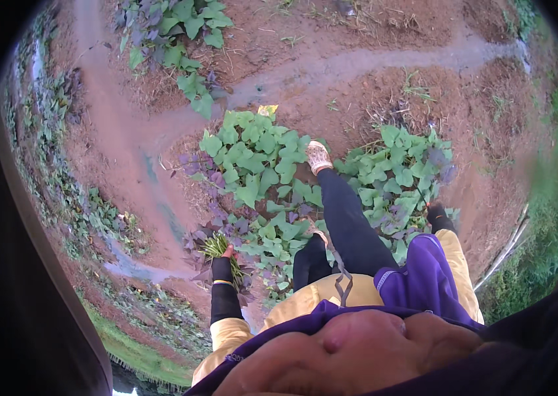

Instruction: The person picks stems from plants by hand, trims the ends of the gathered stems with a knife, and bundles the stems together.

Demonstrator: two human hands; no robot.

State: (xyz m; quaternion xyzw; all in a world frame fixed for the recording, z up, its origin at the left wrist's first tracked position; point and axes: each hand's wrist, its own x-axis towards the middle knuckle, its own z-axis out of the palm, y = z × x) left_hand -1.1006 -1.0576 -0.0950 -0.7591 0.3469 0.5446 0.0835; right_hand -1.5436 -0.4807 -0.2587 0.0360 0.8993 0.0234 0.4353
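Observation:
My left hand (224,264), in a dark covering with a bare fingertip showing, is closed around a bundle of cut leafy stems (215,246). The pale green cut ends point up and purple-green leaves hang below. Over on the right, my right hand (437,214) is closed on a thin dark tool, perhaps a knife (422,195), whose slim end reaches up-left to the leaves; its exact kind is too small to tell. That hand is beside a green vine patch (394,162) with heart-shaped leaves. Another leafy vine patch (252,155) spreads between my hands, ahead of my left.
My shoe (318,156) stands between the two patches on reddish soil (331,119). A wet furrow (358,64) crosses ahead, and another runs down the left. More vines (186,26) grow at the far left. Tall grass (536,244) and a pale pole (504,251) border the right.

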